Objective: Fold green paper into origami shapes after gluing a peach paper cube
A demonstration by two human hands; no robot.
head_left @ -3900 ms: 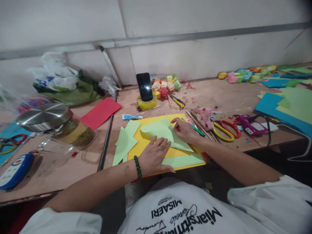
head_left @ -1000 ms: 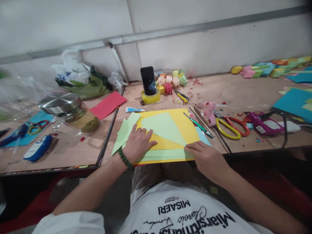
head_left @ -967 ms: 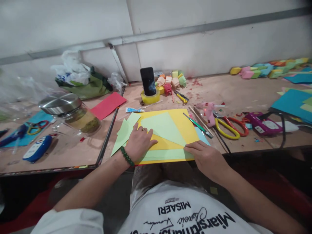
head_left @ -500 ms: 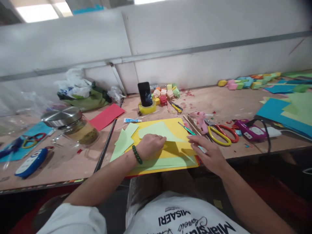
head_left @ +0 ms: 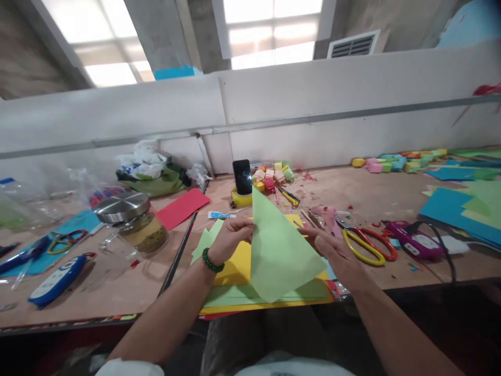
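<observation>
My left hand (head_left: 234,235), with a dark green bead bracelet on the wrist, pinches the left edge of a light green paper sheet (head_left: 279,250). The sheet stands tilted up above the work pile, one corner pointing upward. My right hand (head_left: 336,250) is at the sheet's right edge with its fingers stretched out to the left; whether they touch the sheet I cannot tell. Below lie yellow sheets (head_left: 235,263) and more light green paper (head_left: 223,298), stacked at the table's front edge. Cut green pieces (head_left: 207,237) lie at the pile's left.
Scissors (head_left: 368,248), a pink glue gun (head_left: 330,216) and a purple device (head_left: 417,240) lie right. A phone (head_left: 242,177) stands behind, near folded paper pieces (head_left: 270,183). Left are a lidded glass jar (head_left: 136,230), red paper (head_left: 182,207) and a blue-and-white object (head_left: 58,279).
The light green sheet has been lifted off the pile and tilted up by my left hand. My right hand's fingers have straightened beside its edge. The head view has tipped upward.
</observation>
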